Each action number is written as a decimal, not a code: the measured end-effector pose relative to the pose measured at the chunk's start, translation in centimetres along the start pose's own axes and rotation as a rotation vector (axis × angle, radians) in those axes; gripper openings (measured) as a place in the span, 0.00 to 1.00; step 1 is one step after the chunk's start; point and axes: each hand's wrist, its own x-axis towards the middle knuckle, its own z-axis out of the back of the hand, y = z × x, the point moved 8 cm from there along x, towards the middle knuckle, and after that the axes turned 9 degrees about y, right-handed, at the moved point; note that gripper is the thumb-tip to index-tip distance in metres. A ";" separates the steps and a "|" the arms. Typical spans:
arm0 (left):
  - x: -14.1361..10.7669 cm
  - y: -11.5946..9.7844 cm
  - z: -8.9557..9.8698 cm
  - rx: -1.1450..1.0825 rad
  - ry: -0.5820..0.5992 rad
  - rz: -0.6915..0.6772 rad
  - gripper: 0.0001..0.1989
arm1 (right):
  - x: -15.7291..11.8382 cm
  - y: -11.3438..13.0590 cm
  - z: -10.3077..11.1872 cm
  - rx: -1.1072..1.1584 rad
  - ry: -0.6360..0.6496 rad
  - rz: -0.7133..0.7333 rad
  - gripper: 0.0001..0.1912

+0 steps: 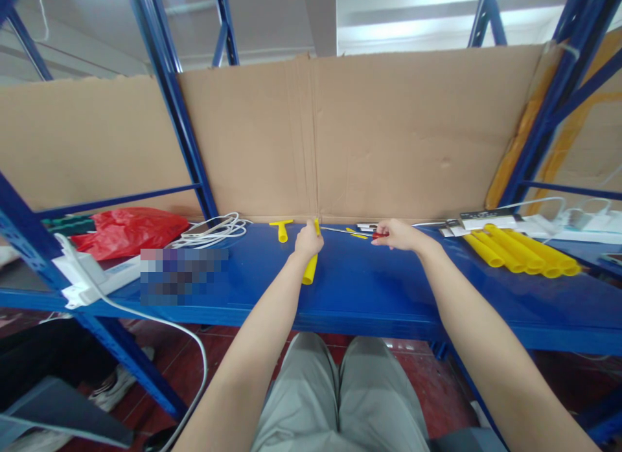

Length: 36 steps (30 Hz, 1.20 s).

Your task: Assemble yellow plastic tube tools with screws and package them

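Observation:
My left hand (310,241) is closed round a yellow tube (310,271), whose lower end sticks out below the fingers above the blue shelf. In my right hand (394,234) is a screwdriver with a red handle (379,236); its thin metal shaft points left toward the tube. Left of my left hand lies a yellow T-shaped piece (282,230). Small yellow pieces (357,233) lie behind the screwdriver shaft, between my hands.
Several yellow tubes (522,251) lie at the right of the blue shelf (369,290). A white cable coil (218,232), a red bag (136,232) and a power strip (116,274) are at the left. Cardboard (389,135) stands behind. Part of a seated person shows lower left.

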 end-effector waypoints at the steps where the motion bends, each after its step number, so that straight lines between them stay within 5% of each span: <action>1: 0.0 0.0 0.0 0.000 0.001 0.000 0.14 | 0.0 0.0 -0.1 0.009 0.020 0.007 0.09; 9: -0.3 -0.1 0.2 0.027 -0.002 0.002 0.15 | 0.0 0.7 -0.5 -0.047 0.095 0.063 0.13; 19: 0.0 0.0 0.0 -0.001 0.001 0.008 0.15 | 0.2 0.1 0.4 -0.073 -0.109 0.018 0.10; 30: -0.1 -0.1 0.2 0.029 -0.002 0.008 0.15 | -0.2 0.7 -0.4 0.072 0.080 0.048 0.16; 36: 0.0 -0.1 0.0 0.016 0.004 0.006 0.14 | 0.3 0.3 -0.3 0.032 -0.004 0.060 0.11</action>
